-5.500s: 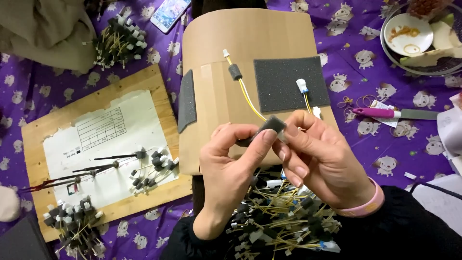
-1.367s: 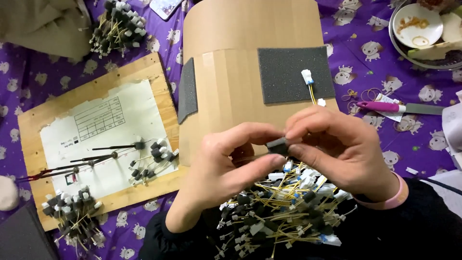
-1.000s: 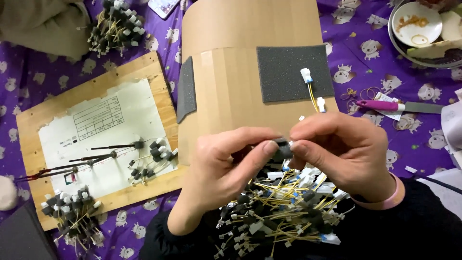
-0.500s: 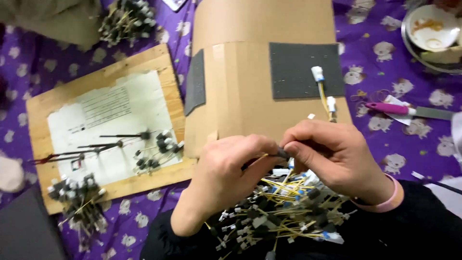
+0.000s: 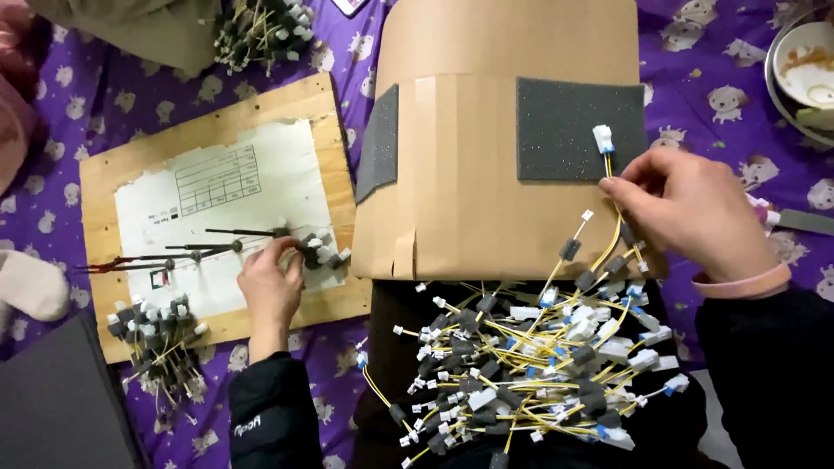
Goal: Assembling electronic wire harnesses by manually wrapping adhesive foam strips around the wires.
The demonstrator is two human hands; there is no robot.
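Observation:
My left hand rests on the wooden board, its fingertips pinched on a small connector piece at the edge of a little pile of black and white connectors. My right hand lies on the cardboard box and pinches a yellow wire. That wire's white connector sits on the dark grey foam pad. A big tangle of yellow wire harnesses with black and white plugs lies in my lap below the box.
The board carries a white paper sheet and thin metal pins. Connector bundles lie at its lower left and above it. A second foam strip is on the box's left. A bowl stands at the top right.
My hands have parted from in front of me. The left went out to the connector pile on the board, and the right moved up to the yellow wire on the box.

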